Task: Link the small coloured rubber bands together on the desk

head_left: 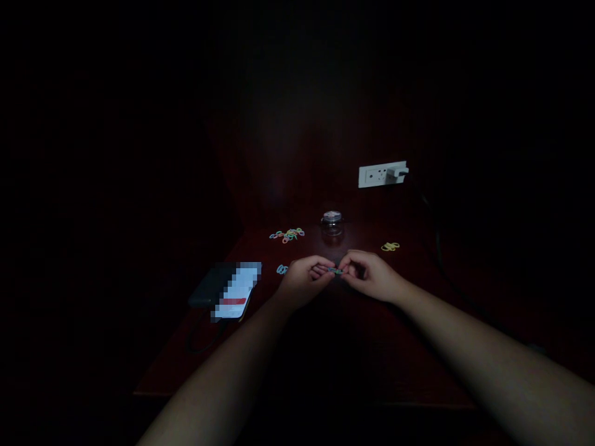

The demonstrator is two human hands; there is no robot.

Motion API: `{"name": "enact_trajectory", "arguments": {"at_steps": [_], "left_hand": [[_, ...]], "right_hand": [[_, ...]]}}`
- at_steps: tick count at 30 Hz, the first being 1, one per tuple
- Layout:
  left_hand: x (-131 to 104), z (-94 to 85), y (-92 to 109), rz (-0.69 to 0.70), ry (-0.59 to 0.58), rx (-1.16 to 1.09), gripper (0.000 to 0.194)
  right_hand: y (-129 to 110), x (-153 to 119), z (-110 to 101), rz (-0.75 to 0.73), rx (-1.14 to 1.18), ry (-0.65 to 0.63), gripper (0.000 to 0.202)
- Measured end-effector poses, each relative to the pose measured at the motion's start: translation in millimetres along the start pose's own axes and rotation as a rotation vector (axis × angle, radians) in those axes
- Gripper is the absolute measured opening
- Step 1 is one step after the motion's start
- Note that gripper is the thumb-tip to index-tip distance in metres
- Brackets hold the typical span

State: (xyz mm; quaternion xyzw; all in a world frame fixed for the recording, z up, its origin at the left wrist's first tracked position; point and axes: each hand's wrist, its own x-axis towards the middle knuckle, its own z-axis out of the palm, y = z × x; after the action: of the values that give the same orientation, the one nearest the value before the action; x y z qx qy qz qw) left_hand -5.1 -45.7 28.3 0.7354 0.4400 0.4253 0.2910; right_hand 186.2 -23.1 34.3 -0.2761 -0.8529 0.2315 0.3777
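Between my two hands, a small greenish band [335, 271] is pinched at both ends. My left hand [307, 277] grips its left side with thumb and fingers, and my right hand [369, 274] grips its right side. Several light blue bands [282, 270] lie just left of my left hand, partly covered by it. Farther back on the left is a loose pile of mixed-colour bands [289, 235]. Yellow bands [390, 246] lie together beyond my right hand. Behind my hands stands a small clear jar [332, 224] with its lid on.
A lit phone [238, 291] lies beside a dark box-like object [211, 286] on the left of the dark red table [372, 365]. A white wall socket [382, 174] holds a plug at the back right, with a dark cable running down the right side.
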Motion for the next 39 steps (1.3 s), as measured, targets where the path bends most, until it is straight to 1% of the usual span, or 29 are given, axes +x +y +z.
{"name": "enact_trajectory", "arguments": {"at_steps": [8, 15, 24, 30, 39], "left_hand": [[0.1, 1.8, -4.9, 0.020, -0.018, 0.000, 0.023], [0.7, 1.5, -5.4, 0.022, -0.021, -0.014, 0.020], [0.4, 3.3, -7.7, 0.039, -0.025, -0.005, 0.018], [-0.9, 3.6, -7.3, 0.042, -0.011, -0.010, 0.019], [0.6, 1.8, -3.9, 0.035, -0.017, -0.009, 0.018]], "right_hand": [[0.7, 0.1, 1.7, -0.001, -0.002, 0.028, 0.006], [-1.1, -1.0, 0.9, 0.027, 0.063, -0.001, 0.012], [1.4, 0.2, 1.6, 0.020, 0.024, -0.005, 0.006], [-3.5, 1.6, -0.2, 0.029, 0.015, 0.011, 0.008], [-1.9, 0.2, -1.1, 0.014, 0.026, 0.004, 0.012]]}}
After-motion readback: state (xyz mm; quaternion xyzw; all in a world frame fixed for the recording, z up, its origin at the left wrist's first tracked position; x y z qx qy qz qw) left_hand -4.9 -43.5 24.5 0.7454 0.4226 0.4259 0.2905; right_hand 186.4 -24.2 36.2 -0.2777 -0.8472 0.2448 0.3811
